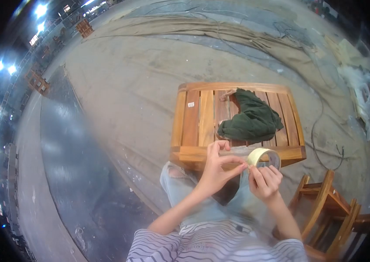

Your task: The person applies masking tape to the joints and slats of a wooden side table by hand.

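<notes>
Here, the right hand (265, 181) holds a tape roll (258, 153), left hand (220, 170) pinching beside it.

No wording, brand or number could be read. A small white label (190, 105) stood on a reddish slat (189, 126) toward the left of the wooden tabletop (207, 118), its marks too small to make out. Nothing legible showed on the roll of tape (255, 154), its grey inner face (274, 158) being too blurred.
</notes>
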`<state>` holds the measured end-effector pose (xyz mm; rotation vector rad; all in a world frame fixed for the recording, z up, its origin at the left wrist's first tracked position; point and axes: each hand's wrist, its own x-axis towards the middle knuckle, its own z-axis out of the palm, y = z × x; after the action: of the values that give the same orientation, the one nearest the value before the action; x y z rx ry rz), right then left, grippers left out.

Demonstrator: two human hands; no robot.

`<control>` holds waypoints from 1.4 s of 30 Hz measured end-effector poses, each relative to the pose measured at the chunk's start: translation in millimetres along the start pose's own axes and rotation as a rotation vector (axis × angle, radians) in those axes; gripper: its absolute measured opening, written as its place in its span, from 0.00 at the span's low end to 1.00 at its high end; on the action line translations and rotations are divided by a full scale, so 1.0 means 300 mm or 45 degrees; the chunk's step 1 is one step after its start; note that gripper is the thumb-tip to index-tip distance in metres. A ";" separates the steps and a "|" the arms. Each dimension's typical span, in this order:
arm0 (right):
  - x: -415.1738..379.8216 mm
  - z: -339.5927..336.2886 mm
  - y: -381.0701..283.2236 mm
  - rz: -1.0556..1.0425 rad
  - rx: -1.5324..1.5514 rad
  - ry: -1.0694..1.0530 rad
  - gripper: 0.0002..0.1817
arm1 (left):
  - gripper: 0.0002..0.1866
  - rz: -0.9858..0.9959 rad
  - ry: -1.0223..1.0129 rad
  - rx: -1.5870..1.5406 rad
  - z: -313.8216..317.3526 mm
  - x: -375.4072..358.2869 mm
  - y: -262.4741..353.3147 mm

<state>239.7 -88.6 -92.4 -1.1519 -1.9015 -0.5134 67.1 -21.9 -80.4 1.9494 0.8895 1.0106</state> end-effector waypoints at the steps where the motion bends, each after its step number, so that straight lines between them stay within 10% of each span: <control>1: 0.003 0.003 -0.002 0.002 0.000 0.014 0.12 | 0.09 -0.010 -0.005 -0.017 -0.003 0.001 -0.002; 8: 0.014 -0.018 -0.005 0.021 0.037 0.120 0.12 | 0.06 -0.104 0.246 -0.036 -0.097 0.106 -0.055; 9: 0.011 -0.029 -0.006 0.033 0.046 0.141 0.12 | 0.08 -0.259 0.458 -0.498 -0.142 0.176 -0.089; 12: -0.011 -0.073 0.016 0.163 0.112 0.151 0.12 | 0.17 -0.289 0.771 0.271 -0.340 0.412 -0.401; 27: -0.118 -0.209 0.083 0.540 -0.081 0.281 0.10 | 0.55 -0.856 -0.230 0.643 -0.523 0.843 -0.813; 30: -0.133 -0.258 0.089 0.605 -0.151 0.365 0.09 | 0.58 -0.635 -0.321 1.242 -0.522 0.951 -0.776; 34: -0.213 -0.323 0.115 0.798 -0.250 0.454 0.07 | 0.38 0.316 -0.004 0.430 -0.141 0.861 -0.263; 37: -0.298 -0.370 0.130 0.998 -0.275 0.492 0.05 | 0.34 0.459 -0.670 0.644 0.156 0.563 -0.108; 42: -0.415 -0.447 0.142 1.200 -0.417 0.506 0.03 | 0.19 0.571 -0.531 0.769 0.306 0.597 -0.183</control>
<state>365.1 -225.8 -121.3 -1.8221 -0.8005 -0.4642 213.5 124.9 -103.0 2.8273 0.5606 0.5464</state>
